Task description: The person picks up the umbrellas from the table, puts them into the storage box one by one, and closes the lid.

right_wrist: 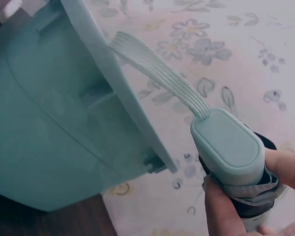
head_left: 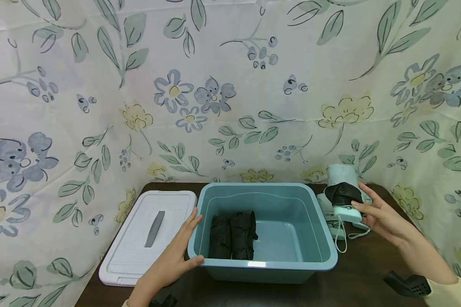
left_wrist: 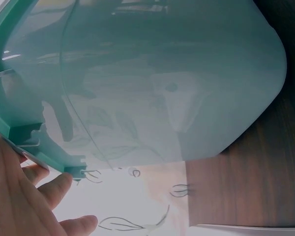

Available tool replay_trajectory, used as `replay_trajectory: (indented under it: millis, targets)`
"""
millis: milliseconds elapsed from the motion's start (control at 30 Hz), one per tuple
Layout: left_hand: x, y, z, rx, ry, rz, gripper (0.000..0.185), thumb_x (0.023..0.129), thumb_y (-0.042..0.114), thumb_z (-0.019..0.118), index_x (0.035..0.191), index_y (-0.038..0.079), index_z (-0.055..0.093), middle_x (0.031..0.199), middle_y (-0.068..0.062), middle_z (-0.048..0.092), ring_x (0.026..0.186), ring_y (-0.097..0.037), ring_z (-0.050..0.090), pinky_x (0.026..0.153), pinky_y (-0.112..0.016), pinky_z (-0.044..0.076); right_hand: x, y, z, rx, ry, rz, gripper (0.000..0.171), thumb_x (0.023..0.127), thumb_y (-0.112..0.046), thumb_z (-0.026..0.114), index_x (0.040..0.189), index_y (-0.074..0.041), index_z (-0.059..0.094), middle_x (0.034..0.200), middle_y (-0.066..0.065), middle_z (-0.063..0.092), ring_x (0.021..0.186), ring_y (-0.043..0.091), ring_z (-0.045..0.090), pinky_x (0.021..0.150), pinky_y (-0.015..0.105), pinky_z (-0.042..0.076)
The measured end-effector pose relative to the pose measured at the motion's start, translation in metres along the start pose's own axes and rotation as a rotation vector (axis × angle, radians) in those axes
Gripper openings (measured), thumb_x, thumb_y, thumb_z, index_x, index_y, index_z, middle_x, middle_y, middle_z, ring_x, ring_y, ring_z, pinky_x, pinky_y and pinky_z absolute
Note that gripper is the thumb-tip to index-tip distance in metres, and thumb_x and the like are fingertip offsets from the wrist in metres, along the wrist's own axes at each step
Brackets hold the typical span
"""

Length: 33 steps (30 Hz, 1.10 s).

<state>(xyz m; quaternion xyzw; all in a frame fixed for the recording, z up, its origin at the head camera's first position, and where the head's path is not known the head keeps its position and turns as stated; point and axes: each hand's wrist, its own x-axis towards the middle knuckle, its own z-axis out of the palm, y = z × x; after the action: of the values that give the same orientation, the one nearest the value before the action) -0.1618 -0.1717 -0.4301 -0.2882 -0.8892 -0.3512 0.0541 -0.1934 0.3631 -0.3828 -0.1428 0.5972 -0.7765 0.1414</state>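
My right hand (head_left: 380, 215) grips a folded mint-green umbrella (head_left: 342, 172) around its black part, just right of the blue-green bin (head_left: 269, 264). In the right wrist view, the flat end of the umbrella's handle (right_wrist: 228, 140) faces the camera, with a woven wrist strap (right_wrist: 162, 78) looping toward the bin's rim. My left hand (head_left: 173, 251) rests on the bin's left rim with fingers spread; the left wrist view shows its fingertips (left_wrist: 59, 189) at the rim. Inside the bin, two black rolled bundles (head_left: 220, 238) lie side by side at the left.
A white lid (head_left: 138, 243) with a grey handle lies left of the bin on the dark wooden table (head_left: 353, 277). More mint-green items with a cord (head_left: 359, 233) lie under the held umbrella. A floral curtain (head_left: 230, 145) hangs behind and at both sides.
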Motion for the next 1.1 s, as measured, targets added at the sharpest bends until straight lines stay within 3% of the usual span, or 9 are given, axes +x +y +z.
replay_trajectory:
  millis: [367,500,600,767,800,867,933,1033,1100]
  targets:
    - [0.000,-0.001,0.000,-0.001,0.001,0.008,0.086,0.085,0.043,0.061,0.150,0.021,0.011,0.157,-0.002,0.001,0.142,-0.027,0.013,0.096,-0.066,0.030,0.008,-0.009,0.013,-0.114,0.017,0.073,0.080,0.098,-0.005,0.038,0.144,-0.020,-0.026,0.108,-0.002,0.052,0.089,0.004,0.059,0.074,0.023,0.049]
    - [0.000,-0.001,0.000,-0.006,0.000,0.006,0.085,0.085,0.043,0.061,0.150,0.021,0.011,0.157,-0.002,0.001,0.142,-0.028,0.013,0.096,-0.066,0.030,0.010,-0.012,0.018,-0.197,0.049,0.119,0.077,0.099,-0.009,0.038,0.146,-0.023,-0.022,0.128,0.009,0.029,0.086,0.001,0.054,0.072,0.024,0.045]
    - [0.000,-0.001,0.000,-0.003,0.001,0.004,0.085,0.085,0.043,0.061,0.150,0.021,0.011,0.157,-0.001,0.001,0.142,-0.028,0.013,0.096,-0.066,0.030,0.012,-0.013,0.022,-0.230,0.040,0.148,0.077,0.100,-0.012,0.038,0.145,-0.024,-0.023,0.143,0.021,-0.003,0.092,-0.003,0.051,0.075,0.023,0.043]
    - [0.000,-0.001,0.000,-0.004,0.000,0.003,0.086,0.085,0.043,0.061,0.150,0.021,0.011,0.157,-0.001,0.001,0.142,-0.028,0.013,0.096,-0.066,0.030,0.017,-0.015,0.031,-0.250,0.022,0.181,0.082,0.099,-0.013,0.040,0.143,-0.021,-0.028,0.142,0.026,-0.034,0.104,-0.007,0.046,0.079,0.022,0.041]
    - [0.000,-0.001,0.000,-0.005,-0.001,0.003,0.086,0.085,0.043,0.061,0.150,0.021,0.011,0.157,-0.001,0.001,0.142,-0.028,0.013,0.096,-0.066,0.030,0.018,-0.015,0.033,-0.250,0.023,0.189,0.083,0.098,-0.013,0.041,0.143,-0.021,-0.028,0.142,0.026,-0.035,0.105,-0.006,0.044,0.079,0.023,0.041]
    - [0.000,-0.001,0.000,-0.008,-0.002,0.006,0.086,0.085,0.043,0.061,0.150,0.021,0.011,0.157,-0.002,0.001,0.142,-0.028,0.012,0.096,-0.066,0.030,0.020,-0.015,0.038,-0.245,0.021,0.209,0.084,0.098,-0.014,0.043,0.143,-0.022,-0.028,0.141,0.026,-0.037,0.124,0.007,0.034,0.078,0.023,0.040]
    - [0.000,-0.001,0.000,-0.012,-0.002,0.009,0.086,0.085,0.043,0.061,0.150,0.020,0.011,0.157,-0.002,0.001,0.142,-0.028,0.012,0.096,-0.066,0.029,0.022,-0.016,0.042,-0.223,0.016,0.226,0.085,0.097,-0.013,0.044,0.143,-0.023,-0.028,0.140,0.024,-0.040,0.137,0.024,0.015,0.078,0.022,0.040]
    - [0.000,-0.001,0.000,-0.012,-0.002,0.011,0.086,0.085,0.043,0.061,0.150,0.020,0.011,0.157,-0.002,0.001,0.142,-0.027,0.011,0.097,-0.066,0.029,0.025,-0.016,0.048,-0.210,0.004,0.242,0.087,0.097,-0.013,0.046,0.144,-0.022,-0.027,0.139,0.024,-0.041,0.137,0.027,0.016,0.076,0.023,0.041]
    - [0.000,-0.001,0.001,-0.016,-0.004,0.008,0.086,0.085,0.043,0.061,0.150,0.020,0.010,0.157,-0.001,0.000,0.143,-0.027,0.011,0.097,-0.066,0.029,0.027,-0.016,0.053,-0.187,-0.010,0.241,0.088,0.096,-0.011,0.047,0.144,-0.020,-0.027,0.142,0.026,-0.036,0.122,0.016,0.041,0.075,0.025,0.044]
